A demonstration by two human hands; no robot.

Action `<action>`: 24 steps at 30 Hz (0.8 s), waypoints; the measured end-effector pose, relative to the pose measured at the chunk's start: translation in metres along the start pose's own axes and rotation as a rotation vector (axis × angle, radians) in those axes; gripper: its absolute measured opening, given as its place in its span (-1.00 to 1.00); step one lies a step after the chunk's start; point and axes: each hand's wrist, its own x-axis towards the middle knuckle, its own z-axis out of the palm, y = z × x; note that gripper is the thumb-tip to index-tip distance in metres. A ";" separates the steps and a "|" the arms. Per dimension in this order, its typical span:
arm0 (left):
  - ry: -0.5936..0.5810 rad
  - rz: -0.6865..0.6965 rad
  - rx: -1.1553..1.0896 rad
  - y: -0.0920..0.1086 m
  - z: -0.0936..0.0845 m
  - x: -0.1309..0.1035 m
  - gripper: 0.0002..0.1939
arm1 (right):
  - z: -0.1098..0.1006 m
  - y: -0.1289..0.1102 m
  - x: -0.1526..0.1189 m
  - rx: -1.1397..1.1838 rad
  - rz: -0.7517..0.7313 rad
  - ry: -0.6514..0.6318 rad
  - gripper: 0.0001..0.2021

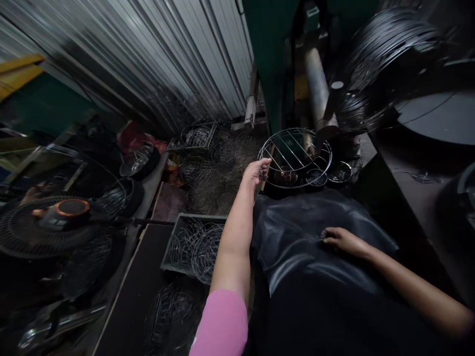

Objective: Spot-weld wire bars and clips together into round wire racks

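My left hand (256, 171) is stretched forward, its fingers closed on the near left rim of a round wire rack (285, 157). The rack has two ring-shaped rims and several parallel bars across it. It is held in front of a machine's cylindrical metal arm (317, 79), and its far right part overlaps the arm's lower end. Over the dark apron (297, 222) on my lap, my right hand (338, 239) is closed with fingers pinched. A thin curved wire (309, 236) sticks out from its fingertips; the rest is hidden.
A green crate (168, 257) full of wire rings stands left of my lap, with more wire rings (208, 185) on the floor beyond. A fan (40, 222) is at far left. Coiled wire (393, 39) hangs upper right, above a table edge (408, 183). Corrugated metal (166, 49) walls the back.
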 end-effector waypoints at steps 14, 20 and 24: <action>0.097 -0.015 -0.029 -0.003 0.007 -0.015 -0.72 | 0.011 0.009 -0.033 -0.418 -0.136 0.120 -0.82; 0.092 -0.016 -0.014 -0.003 0.007 -0.019 -0.74 | 0.001 0.017 -0.027 -0.221 -0.041 0.017 -0.85; 0.083 -0.026 -0.007 -0.002 0.007 -0.021 -0.73 | -0.013 0.021 -0.026 0.178 0.120 0.002 -0.70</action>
